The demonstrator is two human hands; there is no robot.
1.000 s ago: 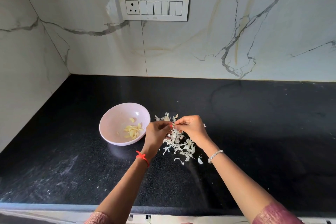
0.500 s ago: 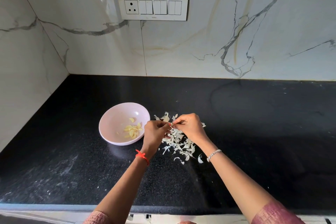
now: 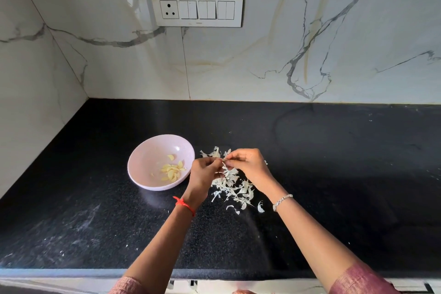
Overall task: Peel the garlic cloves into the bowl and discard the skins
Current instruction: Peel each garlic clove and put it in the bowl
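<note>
Working with left hand (image 3: pixel 204 174) and right hand (image 3: pixel 249 166) set fingertip to fingertip, both curled and pinching a small pale piece (image 3: pixel 223 162) between them, too hidden to say whether clove or skin. Held over a loose heap of garlic skins (image 3: pixel 235 186) on the black counter (image 3: pixel 334 174), just right of the pink bowl (image 3: pixel 136 157) with peeled cloves (image 3: pixel 171 170) lying in its bottom. Wearing a red thread (image 3: pixel 185 205) at the left wrist, a silver bracelet (image 3: pixel 282 201) at the right, facing a white switch panel (image 3: pixel 196 8) on the marble wall (image 3: pixel 310 43)
</note>
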